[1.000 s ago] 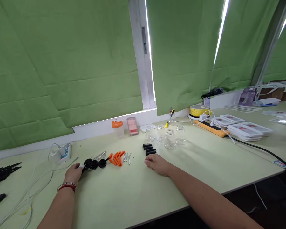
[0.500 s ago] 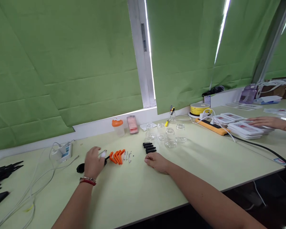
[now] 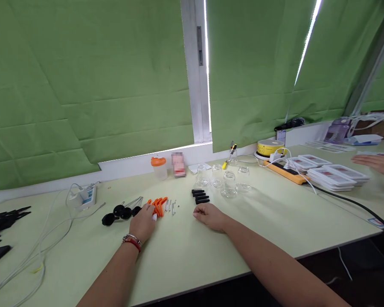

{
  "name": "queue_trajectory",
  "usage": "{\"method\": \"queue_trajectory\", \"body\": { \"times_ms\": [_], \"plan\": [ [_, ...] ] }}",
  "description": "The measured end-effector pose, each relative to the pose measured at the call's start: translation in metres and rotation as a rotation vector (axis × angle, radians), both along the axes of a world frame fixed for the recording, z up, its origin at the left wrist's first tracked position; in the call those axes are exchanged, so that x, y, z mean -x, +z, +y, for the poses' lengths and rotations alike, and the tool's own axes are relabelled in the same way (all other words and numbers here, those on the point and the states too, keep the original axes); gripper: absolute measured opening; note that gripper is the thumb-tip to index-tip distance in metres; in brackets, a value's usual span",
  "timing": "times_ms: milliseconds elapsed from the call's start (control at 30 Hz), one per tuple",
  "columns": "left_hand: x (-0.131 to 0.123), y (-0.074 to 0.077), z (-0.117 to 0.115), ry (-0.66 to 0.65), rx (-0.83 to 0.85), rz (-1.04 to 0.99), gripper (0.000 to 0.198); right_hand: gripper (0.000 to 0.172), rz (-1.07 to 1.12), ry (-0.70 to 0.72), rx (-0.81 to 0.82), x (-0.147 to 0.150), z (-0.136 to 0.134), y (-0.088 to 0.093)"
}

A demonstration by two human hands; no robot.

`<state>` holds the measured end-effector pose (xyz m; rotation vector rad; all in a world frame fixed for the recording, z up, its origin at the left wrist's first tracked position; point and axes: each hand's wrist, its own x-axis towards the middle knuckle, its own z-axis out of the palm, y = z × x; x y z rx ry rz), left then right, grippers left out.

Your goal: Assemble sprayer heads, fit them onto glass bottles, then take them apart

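My left hand (image 3: 144, 222) rests on the table with its fingers curled at the left end of a row of bent orange plastic pieces (image 3: 160, 206). A small white patch shows beside its thumb; whatever lies under the fingers is hidden. Left of this hand are several black rounded pieces (image 3: 125, 212) with thin metal rods (image 3: 134, 201). Short silver pins (image 3: 170, 205) and tiny parts lie right of the orange pieces. My right hand (image 3: 209, 216) lies loosely closed on the tabletop, just in front of ribbed black pieces (image 3: 200, 196), with nothing visible in it.
Clear glass jars (image 3: 229, 187) stand behind my right hand. An orange-lidded cup (image 3: 159, 168) is near the wall. White cables and a power strip (image 3: 88, 197) lie left, with black parts (image 3: 3, 224). At right are stacked white cases (image 3: 331, 177) and another person's hand (image 3: 376, 164).
My left hand has moved right, from over the black rounded pieces to the orange ones, uncovering the black pieces. My right hand stays put. The other person's hand has left the white cases.
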<state>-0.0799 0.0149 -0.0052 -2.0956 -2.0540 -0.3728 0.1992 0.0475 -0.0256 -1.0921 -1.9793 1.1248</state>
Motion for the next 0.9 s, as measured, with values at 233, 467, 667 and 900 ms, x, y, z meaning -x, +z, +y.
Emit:
{"method": "queue_trajectory", "body": {
  "times_ms": [233, 467, 667, 900],
  "plan": [
    [-0.026, -0.002, -0.004, -0.183, -0.054, 0.001, 0.029, 0.013, -0.02, -0.038, -0.065, 0.003, 0.004, -0.003],
    [-0.044, -0.012, -0.012, -0.575, 0.041, -0.069, 0.036, 0.018, -0.192, -0.422, -0.26, -0.02, 0.03, -0.007],
    [-0.036, -0.013, -0.011, -0.538, 0.061, -0.113, 0.03, 0.024, -0.289, -0.38, -0.265, -0.023, 0.034, -0.013],
    [-0.033, -0.017, -0.009, -0.55, 0.034, -0.118, 0.029, 0.024, -0.317, -0.323, -0.316, -0.022, 0.033, -0.013]
  ]
}}
